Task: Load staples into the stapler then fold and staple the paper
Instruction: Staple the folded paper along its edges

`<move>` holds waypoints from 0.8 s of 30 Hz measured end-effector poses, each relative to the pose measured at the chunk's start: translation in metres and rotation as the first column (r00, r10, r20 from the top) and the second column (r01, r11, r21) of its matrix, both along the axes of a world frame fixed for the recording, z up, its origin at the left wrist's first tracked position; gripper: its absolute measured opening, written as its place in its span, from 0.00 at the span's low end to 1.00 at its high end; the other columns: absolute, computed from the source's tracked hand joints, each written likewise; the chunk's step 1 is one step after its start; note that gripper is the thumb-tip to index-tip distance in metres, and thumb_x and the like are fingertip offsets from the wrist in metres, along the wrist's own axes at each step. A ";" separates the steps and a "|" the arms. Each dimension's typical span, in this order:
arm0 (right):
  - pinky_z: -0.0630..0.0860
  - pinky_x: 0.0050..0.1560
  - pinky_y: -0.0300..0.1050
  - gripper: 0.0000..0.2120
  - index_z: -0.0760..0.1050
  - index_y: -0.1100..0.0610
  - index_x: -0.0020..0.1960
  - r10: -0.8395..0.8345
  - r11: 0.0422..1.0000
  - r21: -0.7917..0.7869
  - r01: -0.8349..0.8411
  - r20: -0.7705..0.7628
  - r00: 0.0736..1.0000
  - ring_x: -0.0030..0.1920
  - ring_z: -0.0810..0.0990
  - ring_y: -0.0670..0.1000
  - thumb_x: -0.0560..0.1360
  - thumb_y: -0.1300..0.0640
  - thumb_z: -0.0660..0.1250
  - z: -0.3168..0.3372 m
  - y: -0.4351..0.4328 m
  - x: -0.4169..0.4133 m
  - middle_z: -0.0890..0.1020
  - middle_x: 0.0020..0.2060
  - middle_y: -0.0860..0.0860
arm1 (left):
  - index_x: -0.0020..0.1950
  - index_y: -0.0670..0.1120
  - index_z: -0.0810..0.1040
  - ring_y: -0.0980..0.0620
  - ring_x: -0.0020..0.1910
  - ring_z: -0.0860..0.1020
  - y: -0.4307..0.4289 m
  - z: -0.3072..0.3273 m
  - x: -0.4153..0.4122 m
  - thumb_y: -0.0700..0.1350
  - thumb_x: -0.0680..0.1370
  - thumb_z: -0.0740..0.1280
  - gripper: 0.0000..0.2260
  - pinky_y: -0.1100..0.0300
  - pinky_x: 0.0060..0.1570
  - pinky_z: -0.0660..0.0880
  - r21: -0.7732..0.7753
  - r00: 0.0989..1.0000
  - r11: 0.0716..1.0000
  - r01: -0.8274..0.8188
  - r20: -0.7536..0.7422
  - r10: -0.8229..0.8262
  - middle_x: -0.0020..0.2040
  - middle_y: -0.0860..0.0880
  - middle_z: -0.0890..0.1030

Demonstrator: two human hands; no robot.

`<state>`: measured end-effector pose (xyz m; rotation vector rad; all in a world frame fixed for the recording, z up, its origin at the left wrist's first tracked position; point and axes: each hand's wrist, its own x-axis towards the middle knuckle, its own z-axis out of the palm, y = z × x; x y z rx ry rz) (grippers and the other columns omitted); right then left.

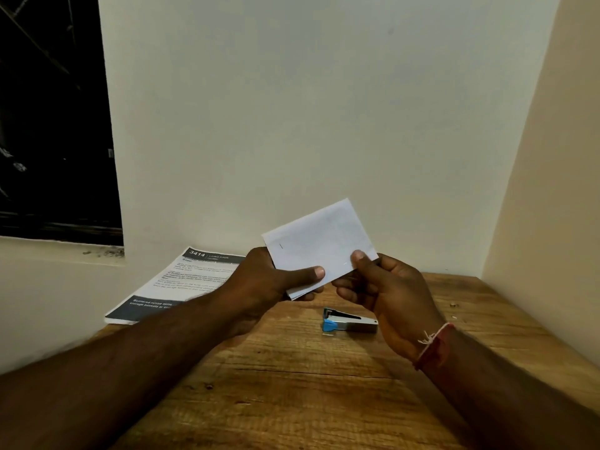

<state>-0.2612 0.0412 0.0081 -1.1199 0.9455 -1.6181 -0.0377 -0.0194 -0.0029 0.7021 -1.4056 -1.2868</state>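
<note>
Table (292, 401): it is being closed in by walls at the back and at the right; the open room is judged to be in the lower middle of the frame.
Printed sheet (181, 280): it is lying flat at the middle left, at the table's edge.
Folded paper (319, 245): it is being held tilted in the centre, above the table. It is judged light, thin and easily creased, so it is best taken by its edges.
Left hand (259, 280): the paper's lower left edge is being pinched, with the thumb in front.
Right hand (389, 293): the lower right corner is being pinched.
Stapler (350, 321): it is lying untouched below the paper; it is judged small and stiff.
Staple (281, 246): a short dark mark is showing near the paper's left edge.
</note>
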 end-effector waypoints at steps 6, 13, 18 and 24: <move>0.90 0.43 0.53 0.16 0.87 0.57 0.59 -0.016 1.000 0.015 0.016 0.003 1.000 0.48 0.93 0.61 0.89 0.48 0.65 0.003 0.001 -0.002 0.92 0.47 0.61 | 0.65 0.48 0.89 0.35 0.54 0.92 -0.003 0.004 0.005 0.45 0.75 0.86 0.20 0.45 0.54 0.91 -0.017 0.996 0.998 -0.055 0.068 0.056 0.56 0.44 0.93; 0.86 0.42 0.49 0.16 0.89 0.52 0.56 -0.112 0.993 -0.039 0.108 -0.131 0.985 0.42 0.89 0.52 0.88 0.46 0.64 -0.001 -0.003 -0.010 0.92 0.47 0.58 | 0.67 0.45 0.89 0.45 0.54 0.92 -0.003 0.009 0.010 0.43 0.78 0.84 0.19 0.49 0.52 0.90 -0.075 0.983 0.990 -0.116 0.138 0.125 0.57 0.48 0.93; 0.84 0.49 0.50 0.21 0.88 0.49 0.55 -0.119 0.992 -0.061 0.106 -0.267 0.956 0.47 0.89 0.52 0.80 0.34 0.69 -0.004 -0.008 -0.016 0.93 0.49 0.53 | 0.68 0.43 0.88 0.45 0.54 0.92 -0.005 0.009 0.012 0.42 0.78 0.84 0.19 0.43 0.54 0.90 -0.118 0.970 0.975 -0.187 0.135 0.202 0.56 0.48 0.93; 0.79 0.49 0.39 0.26 0.87 0.39 0.56 0.037 0.997 0.061 0.037 -0.890 0.455 0.52 0.85 0.42 0.63 0.28 0.83 -0.028 -0.012 -0.016 0.88 0.52 0.40 | 0.69 0.42 0.88 0.44 0.56 0.92 -0.006 0.007 0.013 0.41 0.79 0.82 0.18 0.40 0.58 0.89 -0.160 0.964 0.965 -0.206 0.135 0.228 0.58 0.46 0.93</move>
